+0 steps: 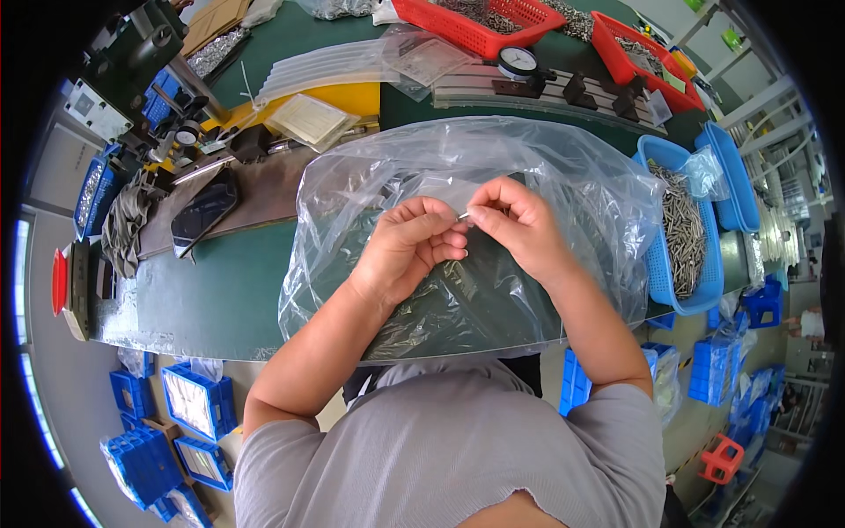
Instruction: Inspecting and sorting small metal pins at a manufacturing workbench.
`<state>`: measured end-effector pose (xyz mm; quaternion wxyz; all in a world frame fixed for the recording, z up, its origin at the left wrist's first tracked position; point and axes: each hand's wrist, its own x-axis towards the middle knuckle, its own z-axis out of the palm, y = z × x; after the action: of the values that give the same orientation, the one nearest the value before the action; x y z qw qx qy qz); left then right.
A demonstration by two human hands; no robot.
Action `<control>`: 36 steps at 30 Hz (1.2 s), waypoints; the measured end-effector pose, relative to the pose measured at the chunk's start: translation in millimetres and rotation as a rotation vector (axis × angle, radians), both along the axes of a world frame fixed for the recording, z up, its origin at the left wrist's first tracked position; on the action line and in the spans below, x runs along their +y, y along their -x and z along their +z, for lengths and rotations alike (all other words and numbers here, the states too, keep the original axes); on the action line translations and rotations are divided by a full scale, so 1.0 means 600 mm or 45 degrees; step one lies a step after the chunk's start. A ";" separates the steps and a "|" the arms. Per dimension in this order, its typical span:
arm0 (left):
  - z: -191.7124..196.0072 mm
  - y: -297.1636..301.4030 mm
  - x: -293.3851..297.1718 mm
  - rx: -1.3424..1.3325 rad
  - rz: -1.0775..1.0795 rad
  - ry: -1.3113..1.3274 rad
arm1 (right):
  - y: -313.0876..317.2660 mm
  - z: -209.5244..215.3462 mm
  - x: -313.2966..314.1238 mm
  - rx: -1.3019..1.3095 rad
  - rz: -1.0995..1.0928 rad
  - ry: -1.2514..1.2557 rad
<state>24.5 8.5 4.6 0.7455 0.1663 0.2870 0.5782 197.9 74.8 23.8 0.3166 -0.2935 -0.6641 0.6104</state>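
Observation:
My left hand (412,246) and my right hand (519,224) meet over a large clear plastic bag (581,194) that lies on the green table (220,290). Between the fingertips of both hands is a small thin metal pin (464,215). The left hand's fingers are curled, with its thumb and forefinger at the pin's left end. My right hand pinches the pin's right end. Many small metal parts show darkly through the bag below my hands (440,308).
A blue basket of metal pins (682,238) stands at the right, with more blue trays (731,176) behind it. Red baskets (480,22) and a dial gauge (518,63) are at the back. A dark phone (204,211) lies at the left. Blue crates (198,400) sit on the floor.

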 end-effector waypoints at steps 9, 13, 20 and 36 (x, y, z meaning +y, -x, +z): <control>-0.003 -0.004 0.001 0.060 0.021 0.027 | 0.006 -0.003 0.002 -0.059 -0.038 -0.023; -0.005 0.001 0.004 0.095 0.071 0.025 | -0.026 0.005 0.039 0.326 0.052 0.665; 0.001 0.004 0.006 0.080 0.078 0.013 | -0.028 0.019 0.039 -0.229 -0.028 0.347; 0.003 -0.006 0.002 0.071 -0.014 0.038 | -0.022 0.019 0.013 -0.113 0.057 0.135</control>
<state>28.3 9.4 6.3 0.7428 0.1727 0.3153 0.5648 211.2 82.3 35.0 0.2570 -0.3219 -0.6505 0.6381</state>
